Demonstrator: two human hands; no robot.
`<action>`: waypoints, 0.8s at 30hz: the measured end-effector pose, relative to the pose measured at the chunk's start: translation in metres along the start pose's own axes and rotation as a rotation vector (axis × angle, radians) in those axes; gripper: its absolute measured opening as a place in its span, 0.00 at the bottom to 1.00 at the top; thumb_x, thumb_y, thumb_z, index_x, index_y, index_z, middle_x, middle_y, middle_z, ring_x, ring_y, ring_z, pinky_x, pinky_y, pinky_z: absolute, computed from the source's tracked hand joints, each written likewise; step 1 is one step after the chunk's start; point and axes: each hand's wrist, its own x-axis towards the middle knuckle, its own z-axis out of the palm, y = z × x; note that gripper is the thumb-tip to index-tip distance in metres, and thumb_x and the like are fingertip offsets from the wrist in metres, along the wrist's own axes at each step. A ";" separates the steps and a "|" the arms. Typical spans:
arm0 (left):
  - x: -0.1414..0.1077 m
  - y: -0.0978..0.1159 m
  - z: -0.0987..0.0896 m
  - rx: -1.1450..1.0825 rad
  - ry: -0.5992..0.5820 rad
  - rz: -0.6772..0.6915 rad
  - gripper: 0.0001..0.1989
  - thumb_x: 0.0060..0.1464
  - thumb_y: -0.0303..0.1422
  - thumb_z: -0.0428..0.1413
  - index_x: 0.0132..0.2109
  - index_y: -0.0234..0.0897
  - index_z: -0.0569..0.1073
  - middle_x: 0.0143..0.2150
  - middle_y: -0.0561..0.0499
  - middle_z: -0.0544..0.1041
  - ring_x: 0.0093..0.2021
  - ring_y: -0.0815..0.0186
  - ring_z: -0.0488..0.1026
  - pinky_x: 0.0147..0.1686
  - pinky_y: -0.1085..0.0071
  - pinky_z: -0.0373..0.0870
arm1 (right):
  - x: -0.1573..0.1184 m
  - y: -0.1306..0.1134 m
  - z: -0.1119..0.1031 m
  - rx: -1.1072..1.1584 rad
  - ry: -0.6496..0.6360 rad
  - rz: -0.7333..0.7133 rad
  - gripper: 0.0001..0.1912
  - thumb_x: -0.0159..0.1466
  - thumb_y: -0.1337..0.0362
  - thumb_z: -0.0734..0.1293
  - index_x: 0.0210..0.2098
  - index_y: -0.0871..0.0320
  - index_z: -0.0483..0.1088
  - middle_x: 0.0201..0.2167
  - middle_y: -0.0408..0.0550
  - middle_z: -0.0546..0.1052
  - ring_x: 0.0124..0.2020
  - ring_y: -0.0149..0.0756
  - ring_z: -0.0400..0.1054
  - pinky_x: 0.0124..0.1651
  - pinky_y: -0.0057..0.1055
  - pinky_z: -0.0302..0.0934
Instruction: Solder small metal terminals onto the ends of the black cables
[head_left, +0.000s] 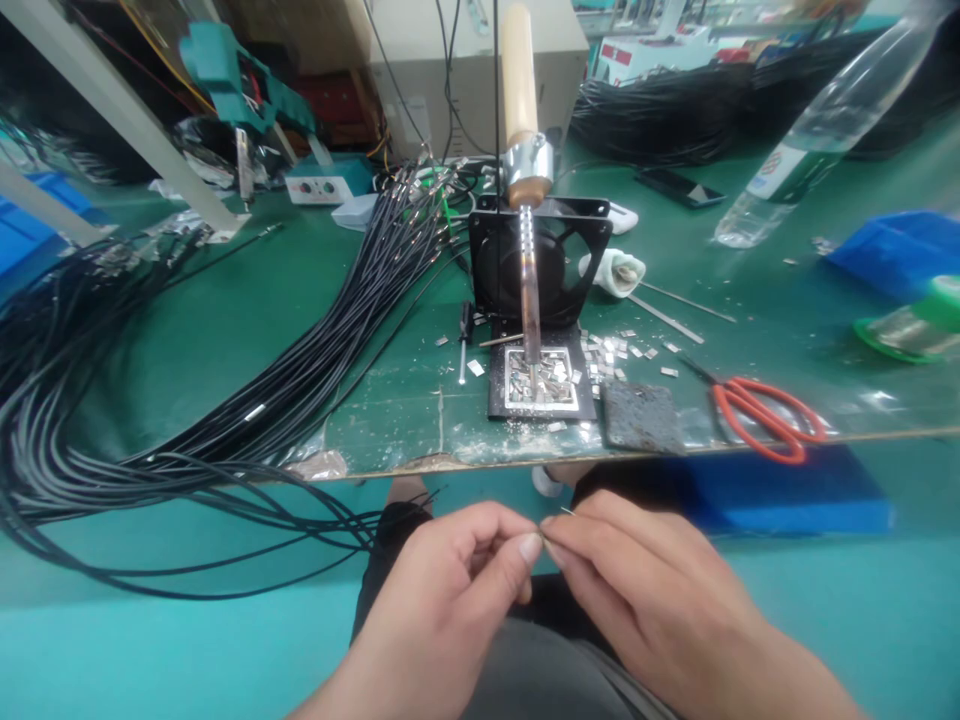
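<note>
Over my lap, in front of the table edge, both hands meet at the fingertips. My left hand [457, 590] is closed in a pinch, thumb against index finger. My right hand [645, 580] pinches from the other side, its fingertips touching those of the left. What lies between them is tiny and mostly hidden; a thin pale tip [568, 511] shows above the right fingers. Beyond the hands, a soldering iron [529, 270] with a wooden handle points down at a square metal-rimmed tray [577, 406] of small bits. A black cooling fan [484, 260] stands behind it.
A thick bundle of black cables [300, 350] covers the left and hangs over the edge. Around the tray lie a small screwdriver [463, 340], loose metal pieces [607, 355] and a grey block [641, 415]. Further right are orange-handled scissors [765, 420], a solder spool [915, 325] and a plastic bottle [817, 140].
</note>
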 end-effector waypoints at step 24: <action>-0.002 -0.001 0.008 -0.175 0.019 -0.024 0.16 0.65 0.45 0.56 0.42 0.35 0.75 0.34 0.51 0.73 0.35 0.66 0.65 0.35 0.70 0.63 | -0.004 -0.007 0.011 0.111 0.159 0.129 0.06 0.72 0.71 0.67 0.45 0.60 0.76 0.32 0.44 0.76 0.32 0.28 0.72 0.36 0.24 0.68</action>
